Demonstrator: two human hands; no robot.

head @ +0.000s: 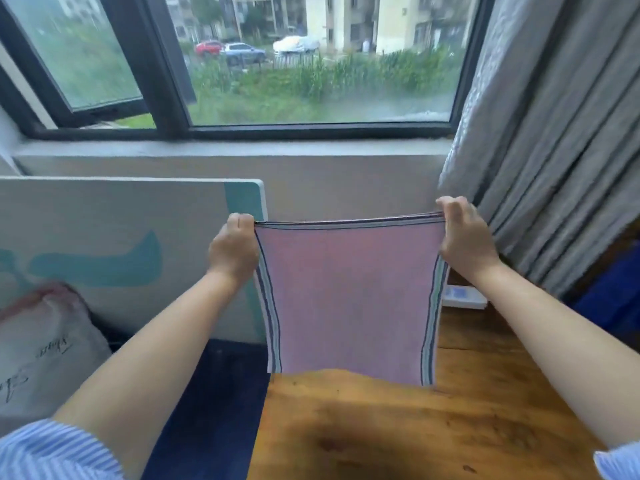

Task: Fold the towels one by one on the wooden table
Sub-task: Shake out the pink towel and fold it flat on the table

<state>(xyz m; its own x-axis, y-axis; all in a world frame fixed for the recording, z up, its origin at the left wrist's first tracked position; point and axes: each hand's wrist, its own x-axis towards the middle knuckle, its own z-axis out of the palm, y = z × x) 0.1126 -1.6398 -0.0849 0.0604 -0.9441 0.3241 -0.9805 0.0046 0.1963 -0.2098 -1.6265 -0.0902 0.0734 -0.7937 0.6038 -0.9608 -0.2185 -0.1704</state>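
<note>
Two hands: left hand (232, 249) and right hand (462, 233) each pinched a top corner of the towel (349, 299).
Towel: pink with striped side edges, it hung upright above the far edge of the wooden table (415, 427), long axis vertical, top edge level and layered.
Hidden: its bottom hem dropped behind the table edge.
Around: a white board (104, 237) stood left, a grey curtain (554, 133) right, a window (311, 64) behind.

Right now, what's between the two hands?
Head view: only the pink towel with striped edges, its top edge stretched from left hand to right hand.
</note>
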